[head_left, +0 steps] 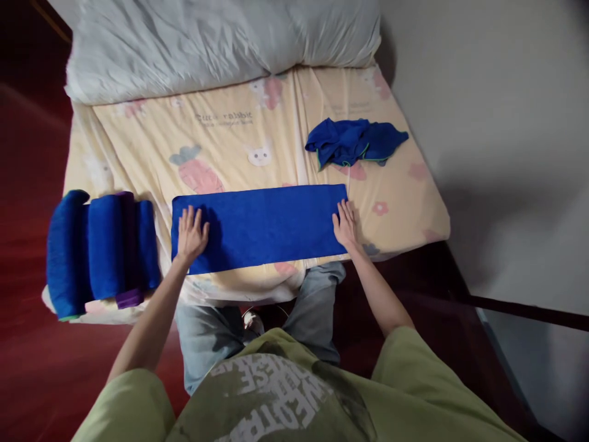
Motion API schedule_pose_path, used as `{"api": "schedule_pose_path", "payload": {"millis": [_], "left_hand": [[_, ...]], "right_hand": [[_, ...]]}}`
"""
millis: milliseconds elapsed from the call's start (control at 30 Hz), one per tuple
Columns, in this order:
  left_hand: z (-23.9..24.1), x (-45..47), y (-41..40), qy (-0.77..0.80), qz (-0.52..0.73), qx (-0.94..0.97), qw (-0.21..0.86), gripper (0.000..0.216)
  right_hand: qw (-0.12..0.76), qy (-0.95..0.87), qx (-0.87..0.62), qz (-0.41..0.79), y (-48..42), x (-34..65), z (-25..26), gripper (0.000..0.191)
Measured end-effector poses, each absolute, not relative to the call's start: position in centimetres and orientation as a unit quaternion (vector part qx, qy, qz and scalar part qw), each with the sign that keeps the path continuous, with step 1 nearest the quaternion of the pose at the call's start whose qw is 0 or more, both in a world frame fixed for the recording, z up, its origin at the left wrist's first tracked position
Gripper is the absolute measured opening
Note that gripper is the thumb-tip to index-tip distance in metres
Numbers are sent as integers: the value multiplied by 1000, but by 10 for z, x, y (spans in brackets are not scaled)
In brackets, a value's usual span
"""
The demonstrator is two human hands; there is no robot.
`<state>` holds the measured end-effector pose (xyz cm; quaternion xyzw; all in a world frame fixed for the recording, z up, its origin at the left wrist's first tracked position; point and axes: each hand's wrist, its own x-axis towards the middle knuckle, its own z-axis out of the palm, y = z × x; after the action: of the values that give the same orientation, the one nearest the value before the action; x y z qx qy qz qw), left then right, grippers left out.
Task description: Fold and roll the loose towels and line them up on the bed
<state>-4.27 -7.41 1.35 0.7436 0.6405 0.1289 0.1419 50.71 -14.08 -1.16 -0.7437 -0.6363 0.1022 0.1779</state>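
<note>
— Since you are standing right over it, what is the biggest thing before you?

— One bed (230, 141), its yellow sheet printed with carrots and rabbits. I stand at its near edge, my legs close against it. Across the far end lies white bedding (221, 43), puffy and creased; whether it is one pillow or two I cannot tell.

— And the blue things?

— Counted: one long blue towel (262, 224), folded into a flat strip, lies crosswise on the sheet along the near edge, straight before me. To my left, at the bed's corner, is a row of rolls (103, 248) lying side by side and touching. Three are blue, and one purple roll (129, 298) is tucked between the second and third. Off to the far right, apart from the strip, is one crumpled blue cloth (354, 141) with a green-edged hem.

— Your hands?

— Two, both bare. My left hand (191, 233) lies open, palm down, fingers spread, on the strip's left end. My right hand (345, 224) is open too, palm down at the strip's right end, right on its short edge. Neither grips anything; both simply press flat on the towel.
</note>
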Motion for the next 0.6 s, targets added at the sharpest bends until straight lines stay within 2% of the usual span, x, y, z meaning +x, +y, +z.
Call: {"api": "schedule_pose_path", "payload": {"millis": [200, 300, 400, 500, 600], "left_hand": [[3, -48, -171, 676, 145, 713, 118, 69], [1, -57, -190, 703, 160, 684, 110, 72], [1, -61, -208, 714, 164, 673, 104, 74], [1, -65, -233, 719, 161, 669, 97, 76], [2, -74, -257, 719, 148, 672, 101, 77]], "right_hand": [[103, -628, -765, 101, -217, 516, -7, 66], [132, -609, -777, 93, -224, 500, 2, 66], [165, -653, -726, 136, -230, 467, 7, 65], [168, -684, -686, 182, -242, 442, 3, 66], [167, -645, -728, 161, -254, 438, -5, 67]]}}
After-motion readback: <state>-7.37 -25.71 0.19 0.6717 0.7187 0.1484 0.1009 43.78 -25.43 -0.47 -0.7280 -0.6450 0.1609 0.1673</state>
